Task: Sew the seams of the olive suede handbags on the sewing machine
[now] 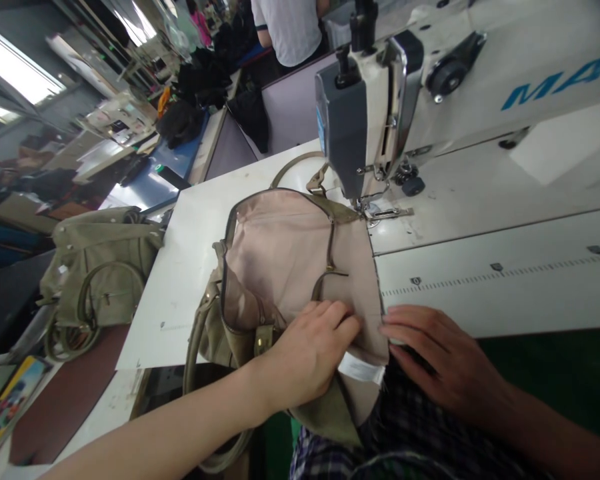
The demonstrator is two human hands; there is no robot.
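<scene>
An olive canvas handbag (213, 340) lies open at the table's near edge, its pinkish-beige lining (280, 247) showing. One raw edge of the lining runs up to the needle area of the sewing machine (350, 133). My left hand (315, 343) presses on the lining with its fingers curled, gripping the fabric; the fingertips are partly hidden. Beside the lining's raw edge, my right hand (430, 347) has its fingers stretched out, the tips touching that edge. A white label (363, 369) shows below my left hand. One bag handle (295, 160) loops behind the machine head.
A second olive bag (100, 267) rests to the left, above a dark brown panel (65, 400). A ruler scale (455, 275) is printed along the machine table (530, 300). Farther back are another sewing machine (117, 117), dark cloth (205, 83) and a person in a white shirt (293, 30).
</scene>
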